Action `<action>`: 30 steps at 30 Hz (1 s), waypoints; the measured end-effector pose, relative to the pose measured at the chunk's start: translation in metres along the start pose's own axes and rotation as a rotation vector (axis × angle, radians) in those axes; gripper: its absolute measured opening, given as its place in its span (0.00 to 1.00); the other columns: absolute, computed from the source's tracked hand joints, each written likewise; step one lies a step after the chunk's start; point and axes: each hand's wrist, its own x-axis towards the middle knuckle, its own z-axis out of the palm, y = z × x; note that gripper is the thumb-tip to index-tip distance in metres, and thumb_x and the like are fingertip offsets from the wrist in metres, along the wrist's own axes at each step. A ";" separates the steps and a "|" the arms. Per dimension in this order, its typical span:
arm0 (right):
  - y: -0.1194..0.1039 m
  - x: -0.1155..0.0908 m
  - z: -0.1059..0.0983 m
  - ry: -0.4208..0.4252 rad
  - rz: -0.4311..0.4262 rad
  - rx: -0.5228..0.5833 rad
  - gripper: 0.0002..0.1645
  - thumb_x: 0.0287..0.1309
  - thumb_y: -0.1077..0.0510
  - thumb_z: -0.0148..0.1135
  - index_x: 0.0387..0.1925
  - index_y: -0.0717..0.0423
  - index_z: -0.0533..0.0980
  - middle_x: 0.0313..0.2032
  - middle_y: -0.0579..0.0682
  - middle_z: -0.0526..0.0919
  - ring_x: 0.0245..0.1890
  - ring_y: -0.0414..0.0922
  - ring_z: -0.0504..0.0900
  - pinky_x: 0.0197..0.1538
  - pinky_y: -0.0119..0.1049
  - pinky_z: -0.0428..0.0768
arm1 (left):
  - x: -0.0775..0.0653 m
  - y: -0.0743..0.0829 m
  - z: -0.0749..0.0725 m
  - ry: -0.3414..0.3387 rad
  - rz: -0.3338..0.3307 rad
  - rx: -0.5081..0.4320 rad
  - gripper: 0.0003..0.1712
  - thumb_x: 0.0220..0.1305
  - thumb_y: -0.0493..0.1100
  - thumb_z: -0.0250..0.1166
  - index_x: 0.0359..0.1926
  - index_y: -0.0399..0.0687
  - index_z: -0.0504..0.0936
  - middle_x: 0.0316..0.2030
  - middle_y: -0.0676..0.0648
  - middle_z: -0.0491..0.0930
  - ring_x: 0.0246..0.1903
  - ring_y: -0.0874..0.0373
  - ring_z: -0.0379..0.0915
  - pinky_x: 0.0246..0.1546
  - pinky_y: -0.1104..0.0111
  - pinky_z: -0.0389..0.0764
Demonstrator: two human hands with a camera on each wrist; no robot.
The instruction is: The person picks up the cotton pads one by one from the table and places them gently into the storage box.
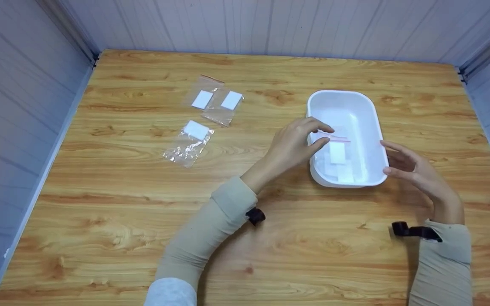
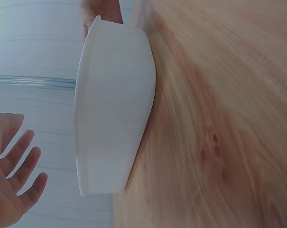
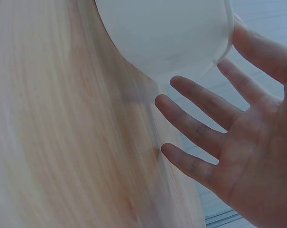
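A white plastic tub stands on the wooden table. Inside it lie clear zip bags with red seal strips, holding white rectangular pieces. My left hand reaches over the tub's left rim, fingers loosely bent above the bags. The left wrist view shows that hand with spread fingers and nothing between them. On the other side, my right hand touches the right rim with thumb and index fingertips. Its remaining fingers extend straight beside the tub wall in the right wrist view.
Left of the tub, two clear bags with white pieces overlap toward the back. Another bag with a white piece lies nearer. Pale panel walls border the table at the back and both sides.
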 end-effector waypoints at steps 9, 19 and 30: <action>0.001 0.000 0.000 -0.001 -0.002 0.021 0.39 0.66 0.68 0.60 0.75 0.54 0.59 0.65 0.53 0.71 0.59 0.34 0.73 0.53 0.26 0.76 | -0.010 -0.004 -0.012 -0.059 0.026 -0.014 0.13 0.70 0.46 0.64 0.52 0.53 0.84 0.49 0.57 0.82 0.48 0.61 0.75 0.46 0.74 0.73; 0.001 0.001 0.001 -0.003 0.004 0.079 0.39 0.66 0.69 0.59 0.75 0.54 0.59 0.66 0.54 0.69 0.60 0.36 0.72 0.53 0.26 0.76 | -0.024 -0.021 -0.036 -0.173 0.035 -0.093 0.14 0.72 0.48 0.61 0.54 0.53 0.83 0.51 0.57 0.82 0.51 0.63 0.74 0.51 0.68 0.73; 0.001 0.000 -0.001 0.001 0.003 0.079 0.39 0.66 0.69 0.59 0.75 0.54 0.59 0.67 0.56 0.68 0.60 0.36 0.72 0.53 0.26 0.76 | -0.042 -0.041 -0.064 -0.209 0.009 -0.078 0.13 0.71 0.48 0.62 0.53 0.53 0.84 0.50 0.57 0.82 0.51 0.63 0.74 0.52 0.62 0.75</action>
